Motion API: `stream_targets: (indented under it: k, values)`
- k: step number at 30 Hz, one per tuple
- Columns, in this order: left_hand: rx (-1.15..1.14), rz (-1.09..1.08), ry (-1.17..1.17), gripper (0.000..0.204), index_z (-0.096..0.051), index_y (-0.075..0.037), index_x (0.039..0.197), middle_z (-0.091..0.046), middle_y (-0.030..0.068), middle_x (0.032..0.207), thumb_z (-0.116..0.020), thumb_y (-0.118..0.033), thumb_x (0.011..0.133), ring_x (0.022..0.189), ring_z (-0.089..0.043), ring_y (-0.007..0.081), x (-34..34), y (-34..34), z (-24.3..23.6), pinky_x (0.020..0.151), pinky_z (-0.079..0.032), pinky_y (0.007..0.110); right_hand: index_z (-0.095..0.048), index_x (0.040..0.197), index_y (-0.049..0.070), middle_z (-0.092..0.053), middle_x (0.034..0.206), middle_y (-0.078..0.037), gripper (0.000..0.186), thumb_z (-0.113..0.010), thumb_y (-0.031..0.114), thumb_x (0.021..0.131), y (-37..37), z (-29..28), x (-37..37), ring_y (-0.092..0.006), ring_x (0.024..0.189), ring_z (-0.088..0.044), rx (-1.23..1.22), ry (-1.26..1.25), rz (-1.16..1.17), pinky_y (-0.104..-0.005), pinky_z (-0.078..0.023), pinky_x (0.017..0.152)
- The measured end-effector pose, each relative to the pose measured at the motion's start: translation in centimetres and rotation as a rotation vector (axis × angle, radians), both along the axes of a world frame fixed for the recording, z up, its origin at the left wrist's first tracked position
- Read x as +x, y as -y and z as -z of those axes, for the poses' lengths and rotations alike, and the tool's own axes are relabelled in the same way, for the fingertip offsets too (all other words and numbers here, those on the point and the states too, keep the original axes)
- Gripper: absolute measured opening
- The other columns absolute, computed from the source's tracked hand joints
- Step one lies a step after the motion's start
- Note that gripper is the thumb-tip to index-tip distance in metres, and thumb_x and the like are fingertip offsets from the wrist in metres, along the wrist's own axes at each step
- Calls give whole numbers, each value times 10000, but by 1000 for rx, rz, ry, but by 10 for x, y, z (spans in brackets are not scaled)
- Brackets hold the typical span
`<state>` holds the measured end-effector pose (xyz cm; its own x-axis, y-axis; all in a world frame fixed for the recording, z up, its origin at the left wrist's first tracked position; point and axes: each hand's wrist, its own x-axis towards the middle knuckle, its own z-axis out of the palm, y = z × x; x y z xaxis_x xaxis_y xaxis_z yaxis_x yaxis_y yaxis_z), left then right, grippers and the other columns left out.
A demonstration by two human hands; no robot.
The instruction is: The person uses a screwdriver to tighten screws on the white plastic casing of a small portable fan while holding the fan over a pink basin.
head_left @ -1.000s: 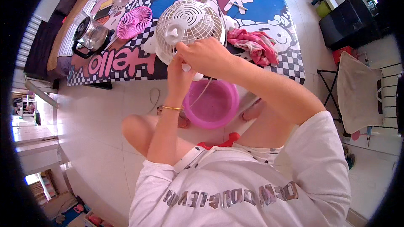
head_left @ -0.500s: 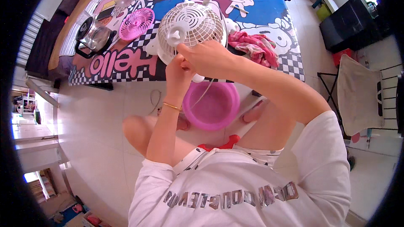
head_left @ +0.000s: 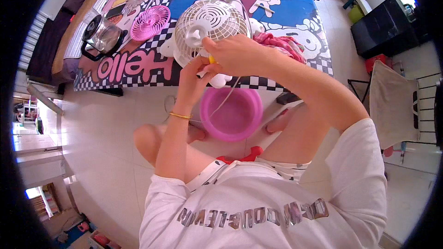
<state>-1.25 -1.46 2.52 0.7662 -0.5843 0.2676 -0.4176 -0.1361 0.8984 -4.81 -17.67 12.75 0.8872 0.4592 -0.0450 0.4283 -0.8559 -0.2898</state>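
Far left on the bed, a glass kettle (head_left: 102, 34) with a black handle sits on the patterned blanket (head_left: 286, 0), and just right of it lies a pink fan grille (head_left: 150, 22) — already off its fan, flat on the cloth.

My left hand (head_left: 196, 71) comes up from below, gold bracelet (head_left: 180, 115) on the wrist, fingers curled up against the lower edge of the white fan (head_left: 208, 27) to steady it. The fan itself is at the near edge of the bed, its round cage facing up toward me, tilted a little. My right hand (head_left: 233, 53) is closed over something small and yellow (head_left: 212, 59) at the bottom rim of the cage — I take it for a small tool, though most of it is hidden in my grip. I judge I'm working at a fastening on the cage's rim; the next move calls for keeping the fan from turning under my left hand while the right works at that one spot with a fine, firm touch.

A thin white cord (head_left: 226, 99) hangs from the fan down over the pink basin (head_left: 233, 115) on the floor between my knees. To the right of the fan, a pink cloth (head_left: 284, 46) lies crumpled on the blanket.

The floor is pale glossy tile. Far right stand a dark cabinet (head_left: 380, 25) and a folding rack with a beige cloth (head_left: 394, 101) over it.
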Motion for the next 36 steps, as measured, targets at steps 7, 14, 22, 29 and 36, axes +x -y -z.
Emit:
stream_targets:
  k: [7,14,22,29,36]
  values:
    - [16,-60,18,277,-569,-1,1035,-648,87,935,-671,-41,781,893,-631,183,-4,0,-6,805,-488,279,-467,998,42,-623,790,-129,246,-595,122,804,2,7,4,-304,739,-631,-37,84,-127,-404,-486,598]
    - [43,45,-217,243,-561,15,1055,-648,86,972,-620,-24,823,916,-627,174,6,-11,7,827,-486,270,-465,1030,34,-589,891,-136,307,-623,95,775,6,19,8,-276,953,-591,-19,206,-285,-395,-492,687]
    - [75,-143,139,299,-564,12,1053,-645,89,955,-666,-20,774,887,-632,180,3,3,5,796,-497,276,-460,1030,43,-611,766,-161,281,-603,128,804,-12,-2,-5,-299,725,-640,-167,82,4,-399,-486,575]
    - [-41,53,-111,230,-568,33,1047,-667,106,942,-610,-17,827,870,-647,177,6,-10,1,759,-498,278,-459,1018,34,-605,862,-163,277,-578,60,769,6,17,6,-325,738,-631,10,190,-211,-421,-489,599]
    - [33,5,-29,212,-573,27,1014,-660,80,862,-622,-8,810,831,-637,147,6,-2,-10,744,-514,283,-449,1010,18,-609,802,-152,237,-561,139,841,-5,7,-3,-315,666,-636,-33,133,2,-395,-493,539]
